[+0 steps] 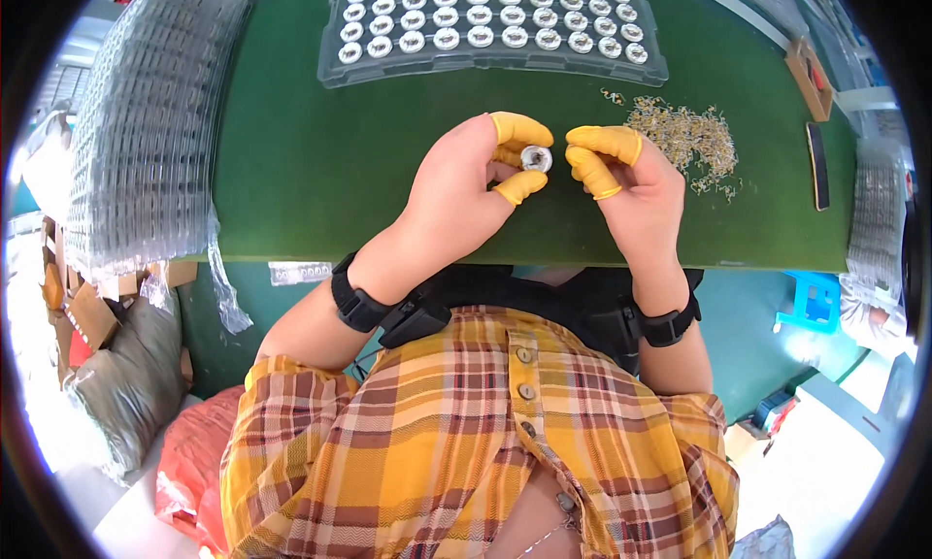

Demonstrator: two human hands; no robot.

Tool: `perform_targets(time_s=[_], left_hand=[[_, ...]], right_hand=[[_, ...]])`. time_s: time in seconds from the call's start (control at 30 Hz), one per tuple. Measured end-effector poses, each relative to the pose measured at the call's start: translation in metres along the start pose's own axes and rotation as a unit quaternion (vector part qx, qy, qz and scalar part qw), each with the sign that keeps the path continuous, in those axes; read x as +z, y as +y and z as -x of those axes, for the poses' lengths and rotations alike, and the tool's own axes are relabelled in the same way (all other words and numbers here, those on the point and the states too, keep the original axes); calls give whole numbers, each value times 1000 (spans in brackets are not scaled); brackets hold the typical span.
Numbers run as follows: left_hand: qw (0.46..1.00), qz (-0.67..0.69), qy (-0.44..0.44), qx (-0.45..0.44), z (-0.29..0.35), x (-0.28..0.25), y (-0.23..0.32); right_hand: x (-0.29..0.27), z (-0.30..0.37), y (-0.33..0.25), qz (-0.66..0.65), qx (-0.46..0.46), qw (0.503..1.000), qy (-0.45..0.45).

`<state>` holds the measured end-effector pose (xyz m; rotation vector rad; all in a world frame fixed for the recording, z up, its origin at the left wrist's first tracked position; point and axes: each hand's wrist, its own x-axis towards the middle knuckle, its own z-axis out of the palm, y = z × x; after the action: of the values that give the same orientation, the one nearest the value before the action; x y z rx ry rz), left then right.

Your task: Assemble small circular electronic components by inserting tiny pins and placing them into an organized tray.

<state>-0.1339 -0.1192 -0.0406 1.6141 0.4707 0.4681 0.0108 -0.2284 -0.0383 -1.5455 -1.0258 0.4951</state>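
Note:
My left hand (458, 176) grips a small round silvery part (536, 159) between thumb and fingers, its dark-centred face showing. Yellow finger cots cover the fingertips of both hands. Just to the right, my right hand (641, 180) is closed in a pinch, its fingertips close to the round part but apart from it. Whatever lies between those fingertips is too small to make out. Beyond the right hand lies a loose heap of tiny brass- and silver-coloured metal pieces (691, 140). At the far side, a clear plastic tray (408, 74) carries rows of similar round parts.
The green table (320, 180) spans the space before me. A tall stack of clear plastic trays (146, 132) stands at the left, another stack (879, 210) at the right. A dark bar (817, 166) and a small wooden box (809, 79) sit near the right edge. A blue stool (811, 300) stands below.

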Motion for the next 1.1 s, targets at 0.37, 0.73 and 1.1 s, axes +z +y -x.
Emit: perform_targets(time_s=[0.37,0.73,1.1], left_hand=[[996,-20,66,55,0,6,-8],[996,-84,39,7,2,5,3],[980,-186,47,55,4,8,7]], right_hand=[[10,10,-3,16,-17,999,35],[7,14,1,68,-46,995,51],[1,11,-3,189,-192,963,26]])
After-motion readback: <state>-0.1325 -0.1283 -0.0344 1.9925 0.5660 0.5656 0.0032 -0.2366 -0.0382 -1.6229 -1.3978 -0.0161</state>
